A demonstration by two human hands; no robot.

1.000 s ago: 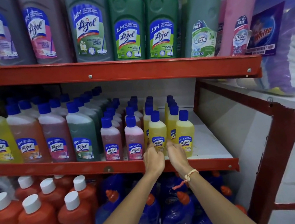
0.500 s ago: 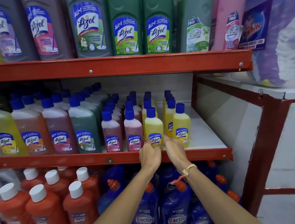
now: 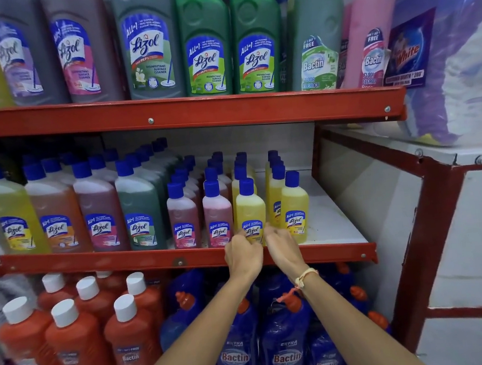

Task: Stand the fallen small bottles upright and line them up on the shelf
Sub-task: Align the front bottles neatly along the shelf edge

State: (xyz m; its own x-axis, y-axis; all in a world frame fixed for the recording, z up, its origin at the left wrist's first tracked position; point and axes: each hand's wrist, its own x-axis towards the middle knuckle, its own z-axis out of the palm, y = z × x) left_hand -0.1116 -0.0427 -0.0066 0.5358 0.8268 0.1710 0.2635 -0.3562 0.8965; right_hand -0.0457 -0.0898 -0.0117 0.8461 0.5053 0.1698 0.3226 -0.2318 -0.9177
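Yellow liquid fills the front small bottle (image 3: 250, 211), upright at the shelf's red front lip (image 3: 122, 260), in line with the pink bottles just left of it and another yellow bottle (image 3: 295, 207) just right of it. Half a second ago both hands sat closer in at its base; now the left hand (image 3: 243, 257) has its fingers (image 3: 244, 236) curled against the label's lower left, while the right hand (image 3: 283, 248) has loosened, fingers spread and hanging just right of the bottle. Whether either one truly grips it I cannot tell; motion blur hides the contact. To my eye no small bottle lies fallen, so this looks like final squaring-up. Right of that bottle the white shelf board (image 3: 328, 220) lies bare. Left of it stand larger bottles; above it a higher shelf carries big ones, below it orange and blue bottles. Far right of it rises a red-framed white wall (image 3: 466, 246).
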